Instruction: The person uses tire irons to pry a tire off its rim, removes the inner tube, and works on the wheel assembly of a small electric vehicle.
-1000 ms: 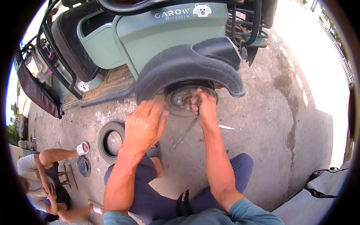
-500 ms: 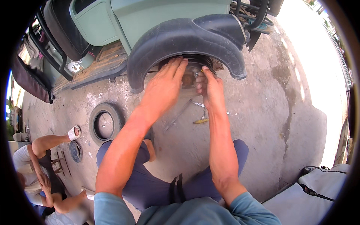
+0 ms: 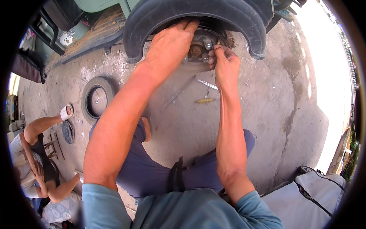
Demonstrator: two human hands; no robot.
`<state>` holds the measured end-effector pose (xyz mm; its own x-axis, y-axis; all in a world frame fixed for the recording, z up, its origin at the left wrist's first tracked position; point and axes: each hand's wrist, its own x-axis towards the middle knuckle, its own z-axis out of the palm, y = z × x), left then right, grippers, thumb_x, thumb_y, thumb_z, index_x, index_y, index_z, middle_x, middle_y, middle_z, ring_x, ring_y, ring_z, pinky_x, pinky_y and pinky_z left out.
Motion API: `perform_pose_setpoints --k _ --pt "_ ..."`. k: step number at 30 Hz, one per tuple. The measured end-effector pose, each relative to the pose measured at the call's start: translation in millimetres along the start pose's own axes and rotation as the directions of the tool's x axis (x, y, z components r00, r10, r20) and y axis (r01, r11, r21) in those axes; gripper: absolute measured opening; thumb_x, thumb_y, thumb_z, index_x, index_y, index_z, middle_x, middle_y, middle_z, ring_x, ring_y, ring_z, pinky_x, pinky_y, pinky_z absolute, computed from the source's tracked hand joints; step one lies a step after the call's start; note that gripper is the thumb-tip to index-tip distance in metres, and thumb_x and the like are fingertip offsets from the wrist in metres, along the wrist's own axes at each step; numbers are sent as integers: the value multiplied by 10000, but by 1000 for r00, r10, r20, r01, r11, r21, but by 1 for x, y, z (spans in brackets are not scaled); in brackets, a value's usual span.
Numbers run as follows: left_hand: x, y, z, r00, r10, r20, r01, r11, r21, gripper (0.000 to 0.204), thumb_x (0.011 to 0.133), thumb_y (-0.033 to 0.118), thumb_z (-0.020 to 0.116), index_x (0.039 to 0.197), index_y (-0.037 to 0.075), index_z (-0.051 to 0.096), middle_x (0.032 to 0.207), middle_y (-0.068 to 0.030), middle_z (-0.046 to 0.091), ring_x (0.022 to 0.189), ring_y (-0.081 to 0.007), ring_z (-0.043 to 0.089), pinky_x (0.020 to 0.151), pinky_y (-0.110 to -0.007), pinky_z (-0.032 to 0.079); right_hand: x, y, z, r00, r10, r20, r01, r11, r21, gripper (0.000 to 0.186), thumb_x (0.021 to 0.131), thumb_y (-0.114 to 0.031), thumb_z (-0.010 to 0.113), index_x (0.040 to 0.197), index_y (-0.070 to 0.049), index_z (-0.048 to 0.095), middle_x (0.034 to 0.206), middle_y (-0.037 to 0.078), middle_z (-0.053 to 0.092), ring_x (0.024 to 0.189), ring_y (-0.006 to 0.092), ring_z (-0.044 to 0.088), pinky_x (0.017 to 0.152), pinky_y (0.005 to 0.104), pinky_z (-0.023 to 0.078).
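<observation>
Under a dark plastic fender (image 3: 194,10), a wheel hub (image 3: 196,51) with a rusty centre and several shiny metal studs or nuts is in view. My left hand (image 3: 169,44) reaches over the wheel's upper left part, its fingers stretched out and their tips partly in shadow under the fender. At the hub's right side is my right hand (image 3: 226,63), thumb and forefinger pinched together beside a shiny nut (image 3: 207,44). Whatever sits in that pinch is too small to name. Dark rubber or cable (image 3: 225,36) curves along the wheel's upper right.
On the concrete lie a silver metal tool (image 3: 207,84), a long dark bar (image 3: 180,91) and a yellow-handled tool (image 3: 204,100). A loose tyre (image 3: 87,99) and a round dark disc (image 3: 68,132) are at left, near a seated person (image 3: 38,168). A grey cover (image 3: 305,198) lies lower right.
The view has shifted closer over the wheel, showing more of the hub. My right hand has moved outward to the hub's right side; my left hand stays on the wheel's upper left.
</observation>
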<state>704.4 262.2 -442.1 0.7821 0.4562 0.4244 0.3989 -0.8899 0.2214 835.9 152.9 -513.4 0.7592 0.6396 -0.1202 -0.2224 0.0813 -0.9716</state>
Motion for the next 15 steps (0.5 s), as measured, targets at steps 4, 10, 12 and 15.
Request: perform_pose_setpoints --k 4,10,12,15 --pt "2 1 3 1000 -14 15 13 1000 14 539 835 -96 504 1355 19 585 1233 -215 666 1079 -419 651 913 -477 542 2 8 -2 999 -49 -3 49 995 -82 206 1012 -159 595 984 36 655 770 48 660 619 100 571 549 250 440" --pt "4 6 0 999 -23 30 23 1000 -6 511 837 -75 519 1329 40 596 1191 -207 678 1059 -415 654 898 -479 544 4 10 -12 997 -50 51 51 998 -30 214 1024 -177 571 971 21 635 756 40 641 597 92 548 527 250 419" --pt "4 10 -6 999 -10 30 10 1000 -7 496 837 -69 524 1314 42 600 1182 -208 679 1052 -416 655 895 -482 544 3 7 -6 998 -47 29 48 998 -51 303 1028 -255 581 917 23 629 712 49 628 575 100 544 521 258 418" --pt "2 -3 -2 994 110 -27 -108 993 44 430 864 17 582 1285 -74 588 1179 -238 671 1056 -362 690 913 -417 563 -1 -2 5 996 -58 -61 45 980 -192 431 1020 -368 593 871 35 628 658 66 618 557 115 550 519 268 420"
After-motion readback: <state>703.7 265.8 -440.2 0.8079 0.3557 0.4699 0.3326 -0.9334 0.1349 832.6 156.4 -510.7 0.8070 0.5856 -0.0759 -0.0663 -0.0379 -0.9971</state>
